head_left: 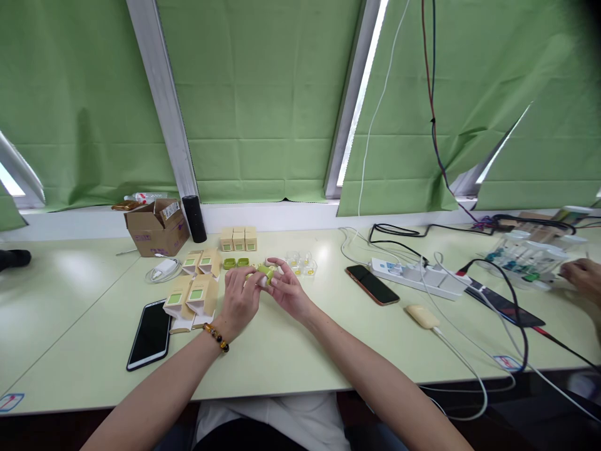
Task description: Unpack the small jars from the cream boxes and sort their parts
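My left hand [240,293] and my right hand [290,294] meet over the middle of the table. Both sets of fingers are closed around a small light-green piece [267,272] with some white on it; its exact kind is partly hidden by the fingers. Just beyond my left hand sit two small green square cups [229,264]. To the right of my right hand stand several small clear cups [307,268] with yellow bits in them. Left of my left hand, several small tan cartons [203,294] with green label squares stand with their flaps open.
Three closed cartons [239,240] stand at the back. On the left are a phone [149,335], a white charger [165,268], a cardboard box [157,232] and a black cylinder [194,219]. A second phone [372,285], a power strip [417,277], cables and another person's hand [582,277] are right.
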Action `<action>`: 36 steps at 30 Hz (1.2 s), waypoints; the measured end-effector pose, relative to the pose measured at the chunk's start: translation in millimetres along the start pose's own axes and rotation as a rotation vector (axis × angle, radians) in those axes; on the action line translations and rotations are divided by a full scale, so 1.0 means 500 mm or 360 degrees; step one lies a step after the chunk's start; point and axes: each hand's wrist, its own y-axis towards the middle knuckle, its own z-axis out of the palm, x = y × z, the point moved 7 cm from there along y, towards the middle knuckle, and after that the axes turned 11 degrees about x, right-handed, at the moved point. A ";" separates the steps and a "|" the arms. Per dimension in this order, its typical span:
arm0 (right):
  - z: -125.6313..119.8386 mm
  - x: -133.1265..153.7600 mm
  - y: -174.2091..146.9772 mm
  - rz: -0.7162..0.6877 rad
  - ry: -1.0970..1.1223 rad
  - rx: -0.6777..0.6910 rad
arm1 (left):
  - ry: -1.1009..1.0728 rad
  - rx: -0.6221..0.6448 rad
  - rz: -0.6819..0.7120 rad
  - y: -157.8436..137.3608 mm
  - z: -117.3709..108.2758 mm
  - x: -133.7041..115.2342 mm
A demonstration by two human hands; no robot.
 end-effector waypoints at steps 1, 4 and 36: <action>-0.002 -0.001 0.001 -0.0009 -0.0015 -0.0014 | -0.0038 0.0006 -0.0017 0.001 0.001 0.004; -0.013 -0.008 0.003 -0.0038 -0.0059 -0.0070 | -0.0139 0.0033 -0.0079 0.001 0.006 0.016; -0.013 0.013 -0.010 -0.0187 -0.1439 -0.0232 | -0.0155 0.0389 0.0012 0.011 0.032 0.006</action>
